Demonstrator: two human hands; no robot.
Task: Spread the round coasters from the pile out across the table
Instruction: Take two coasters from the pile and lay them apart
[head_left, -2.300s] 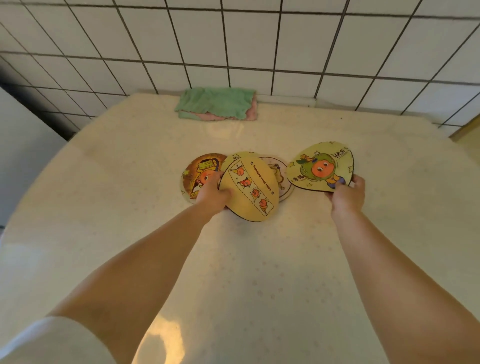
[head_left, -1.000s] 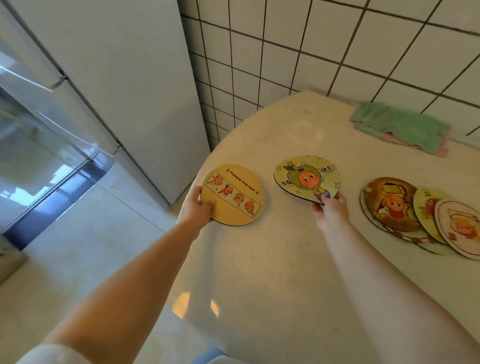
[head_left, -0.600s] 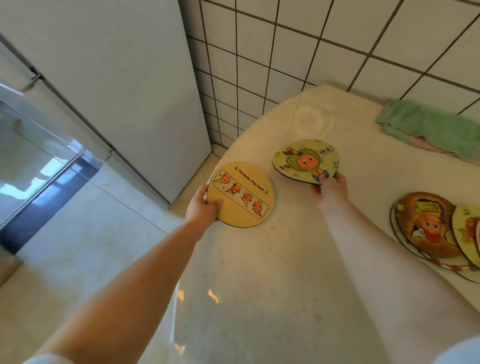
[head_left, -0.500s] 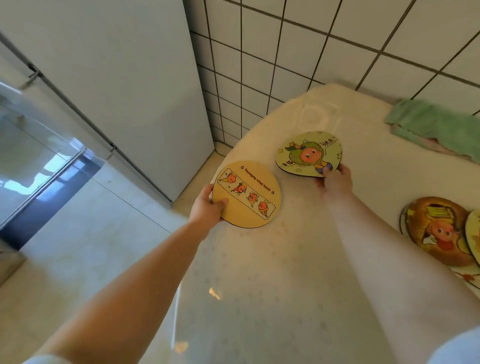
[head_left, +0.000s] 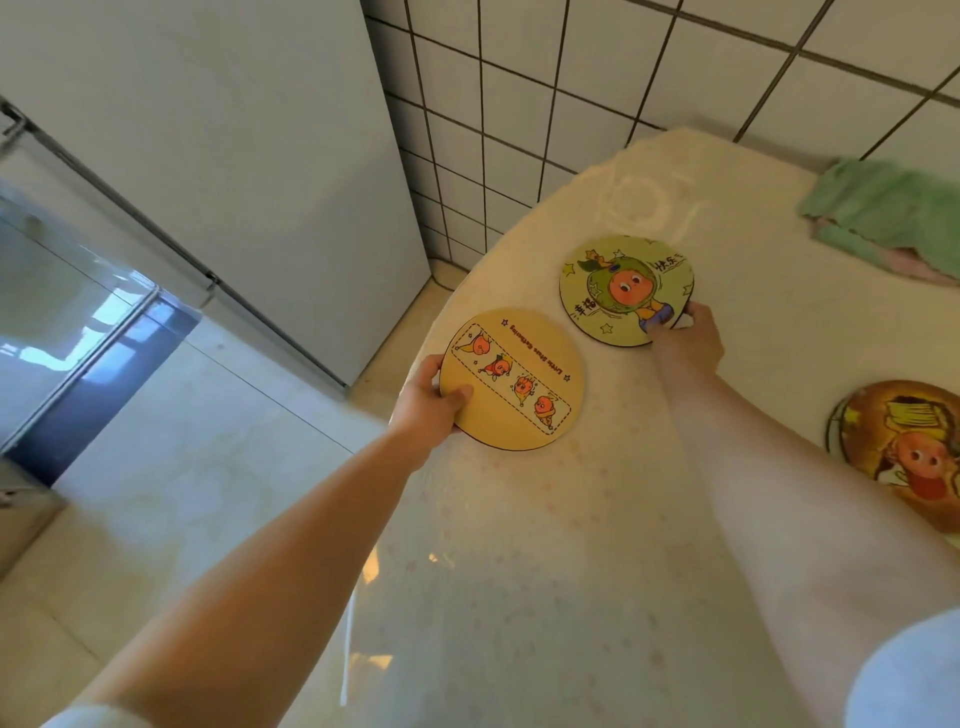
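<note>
Two coasters are held, one per hand. The left hand (head_left: 423, 410) pinches the yellow coaster (head_left: 511, 380) at the table's (head_left: 545, 571) left edge, thumb on top, other fingers hidden beneath. The right hand (head_left: 685, 340) grips the green coaster (head_left: 626, 288) by its near rim; whether it lies flat is unclear. The pile (head_left: 904, 452) is cut off at right, as is the cloth (head_left: 883, 213). Bare tabletop lies between and in front.
</note>
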